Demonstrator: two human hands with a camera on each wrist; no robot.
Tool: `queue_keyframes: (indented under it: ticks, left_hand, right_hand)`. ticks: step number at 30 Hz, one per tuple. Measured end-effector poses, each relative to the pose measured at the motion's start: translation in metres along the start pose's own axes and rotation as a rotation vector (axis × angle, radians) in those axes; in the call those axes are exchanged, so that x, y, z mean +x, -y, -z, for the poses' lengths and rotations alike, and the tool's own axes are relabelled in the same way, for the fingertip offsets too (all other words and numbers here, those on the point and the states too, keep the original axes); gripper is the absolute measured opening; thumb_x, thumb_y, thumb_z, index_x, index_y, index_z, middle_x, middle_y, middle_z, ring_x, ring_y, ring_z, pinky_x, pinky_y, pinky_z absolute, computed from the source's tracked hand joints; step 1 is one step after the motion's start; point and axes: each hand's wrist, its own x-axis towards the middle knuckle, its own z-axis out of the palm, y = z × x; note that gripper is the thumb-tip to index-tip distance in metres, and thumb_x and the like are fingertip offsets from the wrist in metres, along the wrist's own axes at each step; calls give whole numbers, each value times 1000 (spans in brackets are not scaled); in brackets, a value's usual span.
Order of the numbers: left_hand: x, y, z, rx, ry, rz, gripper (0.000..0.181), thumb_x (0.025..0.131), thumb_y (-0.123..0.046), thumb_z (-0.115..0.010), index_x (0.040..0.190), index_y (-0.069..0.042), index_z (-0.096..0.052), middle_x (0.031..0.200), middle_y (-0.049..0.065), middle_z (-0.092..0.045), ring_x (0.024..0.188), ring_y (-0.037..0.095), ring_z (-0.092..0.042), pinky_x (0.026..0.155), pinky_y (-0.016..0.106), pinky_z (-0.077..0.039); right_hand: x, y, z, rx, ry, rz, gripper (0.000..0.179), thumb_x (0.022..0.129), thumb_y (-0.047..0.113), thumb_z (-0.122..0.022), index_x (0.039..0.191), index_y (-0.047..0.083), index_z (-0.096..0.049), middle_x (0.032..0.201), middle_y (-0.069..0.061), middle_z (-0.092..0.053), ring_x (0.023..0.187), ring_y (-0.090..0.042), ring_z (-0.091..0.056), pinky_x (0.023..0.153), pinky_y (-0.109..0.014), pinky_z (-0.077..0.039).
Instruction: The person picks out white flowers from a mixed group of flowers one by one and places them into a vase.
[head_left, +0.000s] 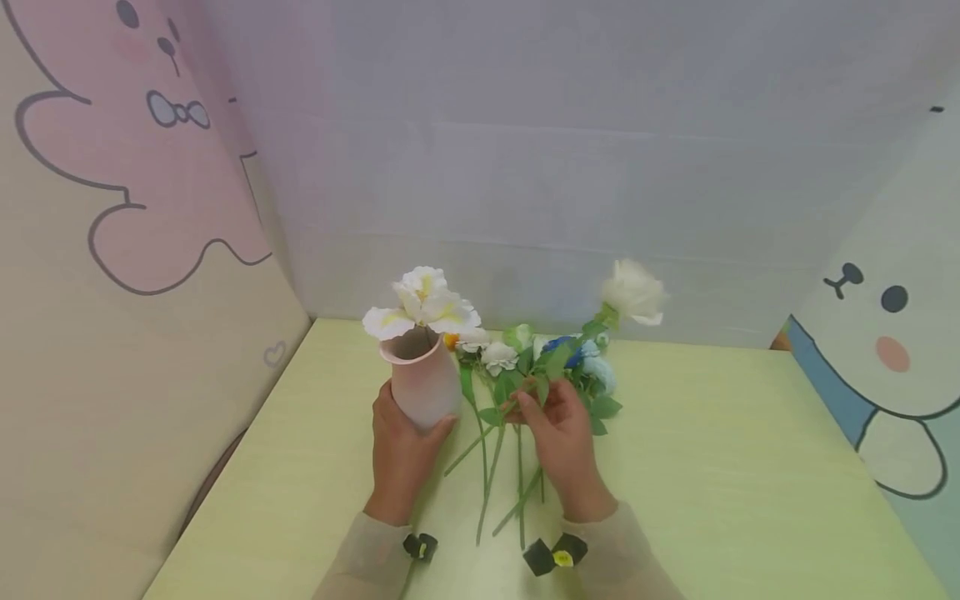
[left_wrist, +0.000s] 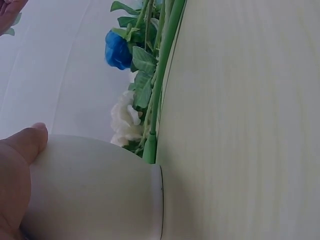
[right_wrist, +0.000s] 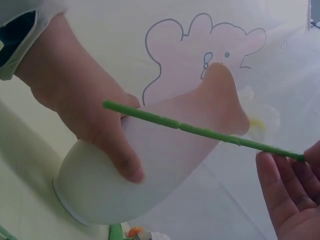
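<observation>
At the far left we see a pink cartoon bear [head_left: 161, 225] on the side wall. Next comes the left hand [head_left: 405, 446], wrapped around the lower body of a pale pink vase [head_left: 427, 392], its thumb on the side nearer the other hand. The vase is at the left part of the yellow table [head_left: 750, 467], mouth up; we cannot tell whether its base touches the tabletop. A white and yellow flower [head_left: 423, 304] rises out of it, its stem going down inside the mouth.

Just right of the vase we find loose flowers lying in a heap: an orange flower [head_left: 451, 341], white flowers [head_left: 498, 357], a blue rose [left_wrist: 118, 50] and a light blue flower [head_left: 600, 372], with several bare green stems [head_left: 520, 492] pointing toward the person.

Over this heap, the right hand [head_left: 562, 429] pinches the green stem [right_wrist: 155, 119] of a white rose [head_left: 633, 292] between thumb and fingers. The rose leans up to the right, and the cut end points down to the left, toward the vase. Furthest right, we see a white cartoon bear [head_left: 926, 358] on the other wall.
</observation>
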Motion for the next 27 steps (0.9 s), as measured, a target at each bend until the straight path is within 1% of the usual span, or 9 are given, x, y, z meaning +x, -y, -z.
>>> queue_keyframes:
  ticks: [3,5,6,10,15,19,22,24,27]
  left_hand:
    - [0,-1,1,1,6,1,113,71,-35,-96,153,-1,-25,136,26,-42,117,42,-50,96,59,-45]
    - [0,-1,1,0,10,5,113,72,-35,-96,153,-1,-25,136,26,-42,117,42,-50,96,59,-44]
    - [0,-2,1,0,10,7,113,72,-35,-96,153,-1,-25,136,26,-42,117,42,-50,96,59,-45]
    - [-1,-3,2,-5,5,1,113,72,-35,-96,153,-1,-26,136,27,-42,118,42,-50,97,60,-44]
    - [-1,-2,0,-1,-23,-38,113,71,-34,-97,152,1,-26,135,28,-43,117,44,-51,97,61,-44]
    - [0,-1,0,-2,-40,-65,112,70,-32,-97,151,2,-27,133,29,-44,116,45,-51,96,61,-45]
    - [0,-1,0,-11,-36,-61,111,70,-30,-97,151,1,-27,133,28,-44,116,44,-51,95,61,-45]
    - [0,-1,0,-12,-28,-47,112,70,-31,-97,152,1,-27,133,28,-44,115,43,-51,95,60,-45]
    - [0,-2,0,-11,-12,-26,112,70,-32,-96,152,0,-27,134,27,-43,115,42,-51,95,59,-45]
  right_hand:
    - [1,0,-1,-9,4,78,16,103,-5,-56,111,-17,-49,102,-11,-63,89,-23,-72,74,-39,-61]
    - [2,2,-2,-30,-1,114,16,103,-7,-54,114,-17,-50,102,-18,-63,89,-24,-72,73,-41,-61]
    - [1,4,-3,-38,-12,116,15,103,-7,-54,115,-17,-51,101,-21,-63,89,-24,-72,74,-43,-61]
    - [-1,10,-8,-53,-54,91,18,103,-4,-55,119,-12,-56,102,-31,-62,92,-27,-72,77,-47,-60]
    - [-1,13,-9,-28,-81,52,20,104,-3,-55,124,-7,-55,106,-28,-63,97,-31,-71,84,-50,-58]
    - [2,15,-9,-31,-106,30,21,105,-1,-55,125,-4,-53,109,-24,-64,100,-33,-70,88,-50,-57]
    - [7,19,-10,-32,-115,28,21,105,0,-55,125,-4,-53,111,-27,-62,103,-34,-70,90,-49,-56]
    - [11,22,-11,-25,-113,28,21,105,0,-55,125,-3,-53,112,-30,-61,104,-34,-69,91,-48,-56]
    - [18,27,-12,-6,-118,41,19,105,0,-55,124,-2,-53,113,-30,-60,105,-32,-69,92,-47,-55]
